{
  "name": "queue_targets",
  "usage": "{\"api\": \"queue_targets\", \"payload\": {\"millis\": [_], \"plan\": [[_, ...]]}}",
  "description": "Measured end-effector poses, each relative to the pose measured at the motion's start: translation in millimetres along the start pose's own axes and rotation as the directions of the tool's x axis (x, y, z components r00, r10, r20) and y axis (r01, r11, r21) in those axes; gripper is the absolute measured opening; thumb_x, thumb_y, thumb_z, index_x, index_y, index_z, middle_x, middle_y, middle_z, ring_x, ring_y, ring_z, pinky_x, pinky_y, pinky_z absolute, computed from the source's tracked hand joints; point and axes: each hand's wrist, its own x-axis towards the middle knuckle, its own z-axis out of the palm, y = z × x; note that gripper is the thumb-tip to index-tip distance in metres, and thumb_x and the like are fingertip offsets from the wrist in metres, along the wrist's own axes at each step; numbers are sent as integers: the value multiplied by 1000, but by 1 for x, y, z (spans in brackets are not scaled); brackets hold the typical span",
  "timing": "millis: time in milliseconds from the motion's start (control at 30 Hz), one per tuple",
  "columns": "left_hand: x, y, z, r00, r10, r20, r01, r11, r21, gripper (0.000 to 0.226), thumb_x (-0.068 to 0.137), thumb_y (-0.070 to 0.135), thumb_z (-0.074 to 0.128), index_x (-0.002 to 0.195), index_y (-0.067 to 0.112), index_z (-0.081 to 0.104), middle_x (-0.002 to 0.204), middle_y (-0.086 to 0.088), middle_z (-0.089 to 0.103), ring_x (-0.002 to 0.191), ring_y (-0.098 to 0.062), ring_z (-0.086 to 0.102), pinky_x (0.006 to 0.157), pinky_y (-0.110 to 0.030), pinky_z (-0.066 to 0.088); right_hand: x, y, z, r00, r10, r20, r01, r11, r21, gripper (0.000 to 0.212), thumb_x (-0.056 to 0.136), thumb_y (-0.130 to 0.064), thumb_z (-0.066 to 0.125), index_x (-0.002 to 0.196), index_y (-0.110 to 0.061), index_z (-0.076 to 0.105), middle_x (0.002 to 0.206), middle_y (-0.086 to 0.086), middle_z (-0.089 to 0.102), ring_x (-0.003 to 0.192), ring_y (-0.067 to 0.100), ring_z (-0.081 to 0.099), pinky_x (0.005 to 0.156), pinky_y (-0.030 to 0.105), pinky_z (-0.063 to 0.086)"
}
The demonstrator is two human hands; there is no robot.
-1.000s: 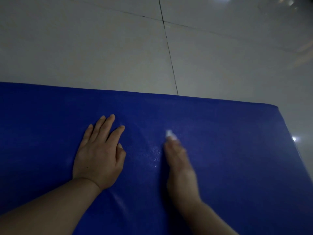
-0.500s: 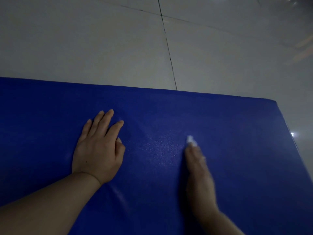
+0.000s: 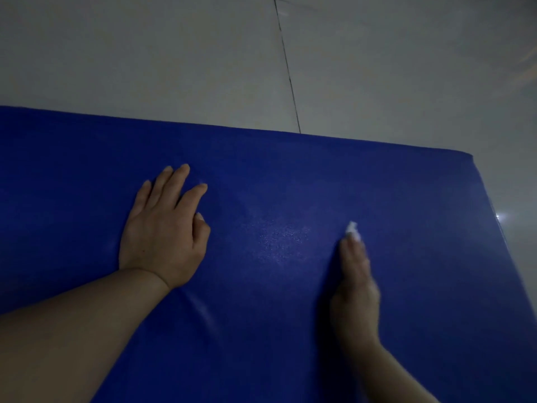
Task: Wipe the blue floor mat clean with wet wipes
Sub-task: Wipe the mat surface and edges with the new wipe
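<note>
Right hand point(image 3: 356, 289) slid wipe point(image 3: 352, 230) rightward across mat point(image 3: 290, 184), fingers straight; left hand point(image 3: 162, 237) flat, fingers spread.

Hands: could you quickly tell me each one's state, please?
Left hand: open, flat on the mat.
Right hand: open, pressing a wipe.

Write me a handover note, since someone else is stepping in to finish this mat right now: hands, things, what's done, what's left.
Left hand: flat on the mat, fingers straight, bracing it.
Right hand: fingers straight, pressing a white wipe onto the mat; only its tip shows past the fingertips.
Mat: lies on the tiled floor, far right corner in view.
Done: a damp sheen between the hands suggests that patch is wiped.
Left: probably the strip towards the right edge and the rest of the mat, which shows no sheen.
</note>
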Motion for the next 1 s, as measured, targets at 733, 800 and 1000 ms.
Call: {"api": "queue_targets", "payload": {"millis": [733, 800, 1000], "plan": [[0, 1, -2, 1000, 3, -21, -4, 1000, -31, 54, 88, 29, 33, 136, 10, 50, 152, -13, 33, 143, -28, 23, 118, -42, 10, -47, 19, -18, 863, -426, 272, 417, 904, 94, 60, 85, 2, 33, 145, -7, 37, 157, 4, 26, 144, 21, 25, 117, 38, 22], [1, 2, -1, 1000, 6, -21, -7, 1000, -12, 51, 90, 27, 35, 136, 9, 50, 152, -14, 33, 143, -29, 24, 118, -44, 11, -45, 30, -19, 906, -361, 220, 354, 933, 73, 63, 82, 0, 31, 144, -8, 37, 156, 4, 28, 144, 21, 26, 117, 38, 22], [-12, 11, -8, 998, 60, 5, -60, 998, 15, 40, 95, 11, 41, 132, 2, 53, 151, -20, 32, 141, -35, 25, 116, -50, 10, -45, 34, -16, 904, -375, 203, 367, 927, 78, 63, 81, 1, 30, 142, -6, 40, 154, 6, 31, 143, 18, 27, 118, 36, 19]]}}
